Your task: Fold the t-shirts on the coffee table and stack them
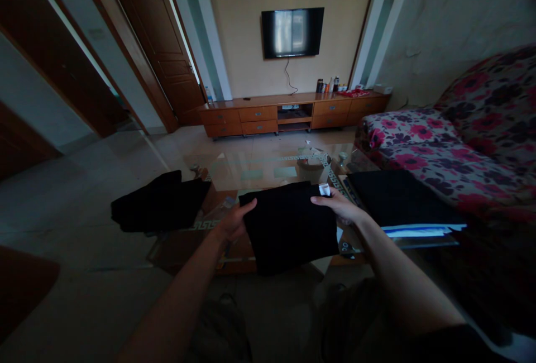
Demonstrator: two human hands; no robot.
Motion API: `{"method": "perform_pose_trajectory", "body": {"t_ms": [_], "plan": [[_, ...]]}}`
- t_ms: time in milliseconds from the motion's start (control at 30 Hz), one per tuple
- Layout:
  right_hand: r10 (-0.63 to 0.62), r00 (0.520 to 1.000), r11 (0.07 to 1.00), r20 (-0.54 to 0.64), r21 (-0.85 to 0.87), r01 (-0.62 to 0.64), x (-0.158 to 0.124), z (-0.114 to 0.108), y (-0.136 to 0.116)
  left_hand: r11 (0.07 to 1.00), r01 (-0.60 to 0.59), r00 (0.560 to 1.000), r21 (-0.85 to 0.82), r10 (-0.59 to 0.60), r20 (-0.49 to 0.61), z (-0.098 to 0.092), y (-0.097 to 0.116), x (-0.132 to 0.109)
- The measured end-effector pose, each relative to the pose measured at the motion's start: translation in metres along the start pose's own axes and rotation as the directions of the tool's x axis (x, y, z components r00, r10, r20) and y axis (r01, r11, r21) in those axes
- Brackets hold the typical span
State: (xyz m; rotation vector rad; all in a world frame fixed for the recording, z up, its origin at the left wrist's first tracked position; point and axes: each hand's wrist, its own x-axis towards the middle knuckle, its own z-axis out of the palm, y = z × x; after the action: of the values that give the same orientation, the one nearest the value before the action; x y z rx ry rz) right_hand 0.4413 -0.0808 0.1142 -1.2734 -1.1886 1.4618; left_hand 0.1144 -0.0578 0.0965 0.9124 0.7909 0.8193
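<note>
A folded black garment (291,229) hangs between my two hands above the near side of a glass coffee table (259,163). My left hand (238,219) grips its upper left edge, thumb on top. At the upper right corner, my right hand (337,204) pinches the cloth beside a small white label (324,189). The fingers behind the fabric are hidden. To the left lies a loose black garment (161,204), partly over the table edge. On the right, a flat folded black garment (402,195) rests on top of white and blue layers (422,230).
A sofa with a floral cover (419,128) stands at the right. Beyond the table, a low wooden cabinet (257,120) carries bottles (329,85) beneath a wall television (293,33). A wooden door (154,33) is at the back left. My knees are below the table's near edge.
</note>
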Motion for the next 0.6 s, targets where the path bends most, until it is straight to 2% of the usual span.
{"method": "perform_pose_trajectory", "body": {"t_ms": [167, 300, 367, 433, 600], "plan": [[-0.052, 0.999, 0.998, 0.014, 0.041, 0.052, 0.001, 0.0, 0.005, 1.0, 0.014, 0.999, -0.02, -0.013, 0.032, 0.004, -0.001, 0.003], [-0.108, 0.994, 0.992, 0.032, 0.063, 0.106, 0.003, 0.003, 0.005, 0.99, -0.14, 0.979, -0.012, 0.136, -0.154, 0.011, -0.003, 0.009], [-0.14, 0.989, 0.988, 0.042, 0.064, 0.137, 0.003, 0.004, 0.003, 0.987, -0.163, 0.964, 0.008, 0.161, -0.213, 0.013, -0.004, 0.01], [-0.144, 0.989, 0.988, 0.039, 0.057, 0.142, 0.003, 0.005, 0.0, 0.989, -0.145, 0.969, -0.009, 0.141, -0.202, 0.013, -0.001, 0.009], [-0.138, 0.989, 0.99, 0.046, 0.002, 0.138, -0.002, 0.001, -0.008, 0.994, -0.078, 0.993, -0.076, 0.071, -0.095, 0.011, 0.01, 0.0]]}}
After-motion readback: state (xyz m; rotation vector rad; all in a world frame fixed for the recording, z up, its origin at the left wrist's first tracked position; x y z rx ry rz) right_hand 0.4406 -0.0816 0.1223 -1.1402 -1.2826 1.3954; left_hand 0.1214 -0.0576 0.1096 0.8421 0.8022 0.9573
